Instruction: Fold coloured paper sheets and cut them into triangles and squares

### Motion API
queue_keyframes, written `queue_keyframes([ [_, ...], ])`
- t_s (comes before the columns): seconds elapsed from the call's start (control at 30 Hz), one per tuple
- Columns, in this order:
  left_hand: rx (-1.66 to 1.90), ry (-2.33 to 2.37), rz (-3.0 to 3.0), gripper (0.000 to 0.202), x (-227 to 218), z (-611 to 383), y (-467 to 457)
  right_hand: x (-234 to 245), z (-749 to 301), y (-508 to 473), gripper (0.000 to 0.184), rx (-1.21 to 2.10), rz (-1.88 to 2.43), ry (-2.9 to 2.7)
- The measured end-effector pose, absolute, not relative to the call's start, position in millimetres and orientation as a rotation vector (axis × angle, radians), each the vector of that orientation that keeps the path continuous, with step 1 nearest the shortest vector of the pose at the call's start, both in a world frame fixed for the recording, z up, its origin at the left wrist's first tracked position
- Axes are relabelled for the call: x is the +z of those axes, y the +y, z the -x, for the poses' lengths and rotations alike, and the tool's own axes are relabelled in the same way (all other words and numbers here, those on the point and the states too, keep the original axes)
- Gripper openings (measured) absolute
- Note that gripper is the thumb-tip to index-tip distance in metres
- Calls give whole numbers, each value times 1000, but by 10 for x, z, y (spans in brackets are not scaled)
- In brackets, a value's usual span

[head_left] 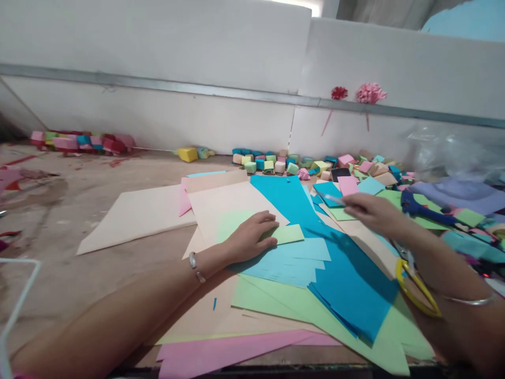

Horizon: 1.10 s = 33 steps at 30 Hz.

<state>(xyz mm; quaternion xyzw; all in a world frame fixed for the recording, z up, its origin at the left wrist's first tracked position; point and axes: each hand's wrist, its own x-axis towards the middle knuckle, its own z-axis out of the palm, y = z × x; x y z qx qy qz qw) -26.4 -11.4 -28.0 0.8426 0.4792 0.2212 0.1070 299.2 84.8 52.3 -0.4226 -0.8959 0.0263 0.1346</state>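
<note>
The left hand lay flat, fingers spread, on a green paper atop the blue sheets. The right hand pinched a thin, blurred stick. No writing was readable.

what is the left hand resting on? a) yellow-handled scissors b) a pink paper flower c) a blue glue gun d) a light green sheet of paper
d: the left hand lies flat, palm down, on a light green sheet atop the paper pile; the yellow-handled scissors lie under the right forearm.

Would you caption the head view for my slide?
Left hand presses a green sheet; right hand reaches over coloured paper.
</note>
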Motion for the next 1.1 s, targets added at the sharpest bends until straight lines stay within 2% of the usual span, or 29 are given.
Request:
queue_keyframes([
  [0.07,700,1363,-2474,24,-251,269,-118,270,-2899,838,29,201,1151,-2691],
  [0.13,727,1312,-2467,17,-232,278,-116,61,-2849,840,30,183,1152,-2697],
  [0.2,707,1302,-2472,25,-224,285,-117,-44,-2850,835,31,143,1192,-2668],
  [0.3,602,1344,-2515,47,-232,289,-124,-37,-2888,800,31,88,1258,-2687],
  [0.37,538,1339,-2559,52,-241,293,-126,7,-2897,768,28,66,1291,-2731],
  [0.63,717,1184,-2591,52,-209,301,-104,44,-2842,703,26,466,1038,-2723],
  [0.8,669,1113,-2627,42,-214,293,-84,33,-2882,730,27,546,998,-2675],
  [0.97,627,1232,-2601,50,-229,286,-101,37,-2897,747,28,651,948,-2649],
  [1.1,589,1214,-2639,43,-232,281,-100,19,-2894,746,35,813,984,-2660],
])
